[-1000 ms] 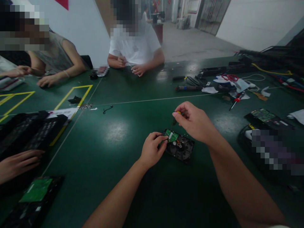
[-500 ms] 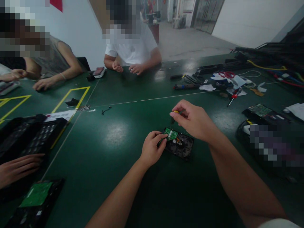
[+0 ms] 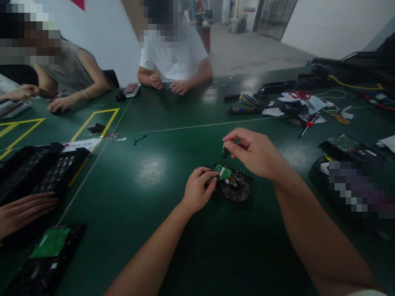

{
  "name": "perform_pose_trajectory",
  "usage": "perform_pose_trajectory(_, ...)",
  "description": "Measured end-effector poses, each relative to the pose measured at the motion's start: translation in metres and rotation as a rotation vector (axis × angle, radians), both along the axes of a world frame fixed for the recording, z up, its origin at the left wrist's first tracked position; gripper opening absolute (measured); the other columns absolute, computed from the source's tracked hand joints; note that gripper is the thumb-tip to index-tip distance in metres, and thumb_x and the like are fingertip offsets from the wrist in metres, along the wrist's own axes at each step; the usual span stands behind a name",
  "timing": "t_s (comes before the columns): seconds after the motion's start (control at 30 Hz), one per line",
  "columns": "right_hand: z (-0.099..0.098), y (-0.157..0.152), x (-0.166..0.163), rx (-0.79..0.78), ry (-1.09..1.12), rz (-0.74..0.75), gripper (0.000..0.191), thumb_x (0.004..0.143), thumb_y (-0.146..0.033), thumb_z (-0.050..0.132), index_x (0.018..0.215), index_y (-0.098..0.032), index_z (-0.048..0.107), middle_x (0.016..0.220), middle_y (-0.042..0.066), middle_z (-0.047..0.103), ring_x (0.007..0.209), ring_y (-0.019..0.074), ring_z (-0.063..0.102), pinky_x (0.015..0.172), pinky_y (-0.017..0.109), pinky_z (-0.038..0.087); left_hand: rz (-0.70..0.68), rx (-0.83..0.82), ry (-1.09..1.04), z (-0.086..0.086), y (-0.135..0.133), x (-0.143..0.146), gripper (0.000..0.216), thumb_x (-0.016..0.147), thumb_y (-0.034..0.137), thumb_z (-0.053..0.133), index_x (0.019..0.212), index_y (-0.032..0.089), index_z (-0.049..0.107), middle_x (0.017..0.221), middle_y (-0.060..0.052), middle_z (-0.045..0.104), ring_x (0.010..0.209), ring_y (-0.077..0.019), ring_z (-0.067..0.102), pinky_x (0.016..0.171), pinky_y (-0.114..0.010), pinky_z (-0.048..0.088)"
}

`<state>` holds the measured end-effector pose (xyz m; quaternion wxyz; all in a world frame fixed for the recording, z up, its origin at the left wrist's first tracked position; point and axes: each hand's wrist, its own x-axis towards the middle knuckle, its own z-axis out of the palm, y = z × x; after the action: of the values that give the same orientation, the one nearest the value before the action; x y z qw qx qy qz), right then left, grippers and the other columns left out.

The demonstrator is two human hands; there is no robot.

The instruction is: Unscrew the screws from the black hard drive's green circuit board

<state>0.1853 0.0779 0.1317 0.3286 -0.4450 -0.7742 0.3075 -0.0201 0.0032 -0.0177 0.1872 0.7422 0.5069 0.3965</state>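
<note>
A hard drive (image 3: 238,188) lies on the green table, its green circuit board (image 3: 224,171) facing up. My left hand (image 3: 200,185) grips the drive's left end, with fingertips resting at the board's edge. Pinched in my right hand (image 3: 247,149) is a short screwdriver (image 3: 226,153) with a black and yellow handle. It points down over the board's far edge; the tip is too small to tell whether it touches a screw. A few tiny bits lie beside the drive's far edge.
Another hard drive (image 3: 49,246) lies at the lower left, near a co-worker's hand (image 3: 29,209) and black trays (image 3: 58,172). At the right are a red-handled screwdriver (image 3: 309,124), a circuit board (image 3: 345,144) and cables. Two people sit across the table (image 3: 148,213).
The view has shifted slightly. My right hand's grip has turned, showing more of the screwdriver's handle, now more upright over the board. My left hand stays on the hard drive.
</note>
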Motion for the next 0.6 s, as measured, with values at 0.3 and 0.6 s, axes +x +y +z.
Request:
perform_pose_trajectory(0.3, -0.013, 0.009, 0.004, -0.062, 0.081, -0.053, 0.027, 0.089, -0.045, 0.079, 0.101, -0.023, 0.069, 0.091, 0.005, 0.075, 0.072, 0.0181, 0.064, 0.063, 0.033, 0.049, -0.010, -0.010, -0.008, -0.002, 0.002, -0.001, 0.026, 0.101, 0.024, 0.064, 0.124, 0.026, 0.076, 0.116, -0.008, 0.068, 0.110, -0.0240, 0.066, 0.099, -0.043, 0.056)
perform_pose_trajectory(0.6, -0.007, -0.001, -0.002, -0.193, 0.173, 0.054, 0.022, 0.100, -0.034, 0.063, 0.116, -0.023, 0.072, 0.084, 0.002, 0.072, 0.067, 0.0156, 0.065, 0.063, 0.031, 0.052, -0.156, 0.027, 0.171, 0.007, -0.002, -0.013, 0.056, 0.096, 0.057, 0.072, 0.140, 0.024, 0.067, 0.132, -0.015, 0.062, 0.123, -0.0316, 0.062, 0.105, -0.050, 0.055)
